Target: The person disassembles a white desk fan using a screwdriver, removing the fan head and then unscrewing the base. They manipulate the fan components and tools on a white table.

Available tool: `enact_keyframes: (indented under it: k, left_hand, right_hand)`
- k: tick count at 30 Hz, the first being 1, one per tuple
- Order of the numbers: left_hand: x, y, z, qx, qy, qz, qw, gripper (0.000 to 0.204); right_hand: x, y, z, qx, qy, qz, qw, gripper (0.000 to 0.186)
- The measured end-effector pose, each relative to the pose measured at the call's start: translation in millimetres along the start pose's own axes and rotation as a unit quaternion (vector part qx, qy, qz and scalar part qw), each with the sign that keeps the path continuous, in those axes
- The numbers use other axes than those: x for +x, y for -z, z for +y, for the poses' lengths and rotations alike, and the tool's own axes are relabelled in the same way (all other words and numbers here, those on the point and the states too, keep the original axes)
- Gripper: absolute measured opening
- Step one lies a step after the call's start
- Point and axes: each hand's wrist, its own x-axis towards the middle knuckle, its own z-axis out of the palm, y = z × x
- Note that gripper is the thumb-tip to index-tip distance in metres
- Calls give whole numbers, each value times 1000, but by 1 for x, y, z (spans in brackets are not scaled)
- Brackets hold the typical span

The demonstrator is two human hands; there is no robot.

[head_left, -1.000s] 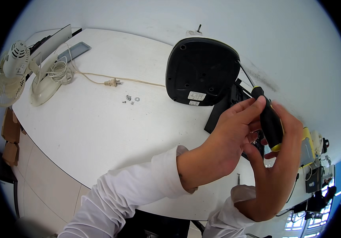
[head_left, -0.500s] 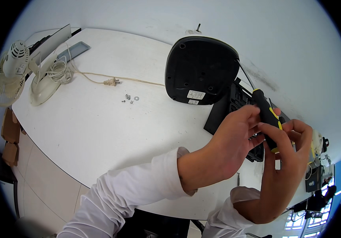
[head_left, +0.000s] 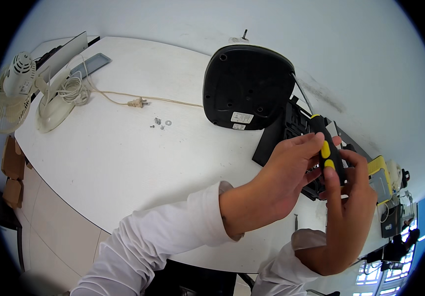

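A long screwdriver (head_left: pixel 316 122) with a black and yellow handle is held by both my hands. My left hand (head_left: pixel 285 170) pinches the upper part of the handle between thumb and fingers. Lower down, near the butt end, the fingers of my right hand (head_left: pixel 349 200) close round it. The thin shaft runs up to the right edge of a black appliance base (head_left: pixel 249 84), where the tip's exact seat is hidden. That base stands on edge, its underside with labels and screw holes facing me. Behind my hands lies an open black tool case (head_left: pixel 266 148), partly covered.
Loose screws and a washer (head_left: pixel 168 123) lie mid-table. A cord with a plug (head_left: pixel 137 102) runs behind the base. At left are a white fan (head_left: pixel 20 79) and a cream stand (head_left: pixel 57 113). A yellow and grey box (head_left: pixel 380 180) sits at right; a small metal tool (head_left: pixel 296 222) lies nearby.
The screwdriver handle has turned, so its yellow patches now face me. My right hand has shifted slightly left, its thumb lying along the handle. More of the yellow and grey box shows.
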Motion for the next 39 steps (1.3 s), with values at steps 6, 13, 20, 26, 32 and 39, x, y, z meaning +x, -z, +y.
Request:
enact_keyframes:
  k: [6, 13, 20, 26, 32, 39]
  left_hand:
    - [2, 1, 3, -17, 20, -6, 1000, 36]
    - [4, 4, 6, 16, 17, -5, 1000, 27]
    - [2, -1, 2, 1, -13, 33, 999, 27]
    - [-3, -7, 10, -22, 11, 32, 999, 34]
    - [1, 0, 10, -1, 30, 25, 999, 32]
    - [2, 2, 10, -1, 10, -11, 1000, 32]
  right_hand:
    - [-1, -2, 1, -69, 142, 67, 985, 38]
    - [-1, -3, -3, -72, 159, 64, 983, 46]
    - [0, -6, -2, 25, 67, 95, 993, 39]
    - [-3, -4, -6, -46, 135, 51, 988, 41]
    - [-1, -6, -1, -97, 183, 43, 977, 46]
    - [0, -4, -3, 9, 147, 47, 988, 44]
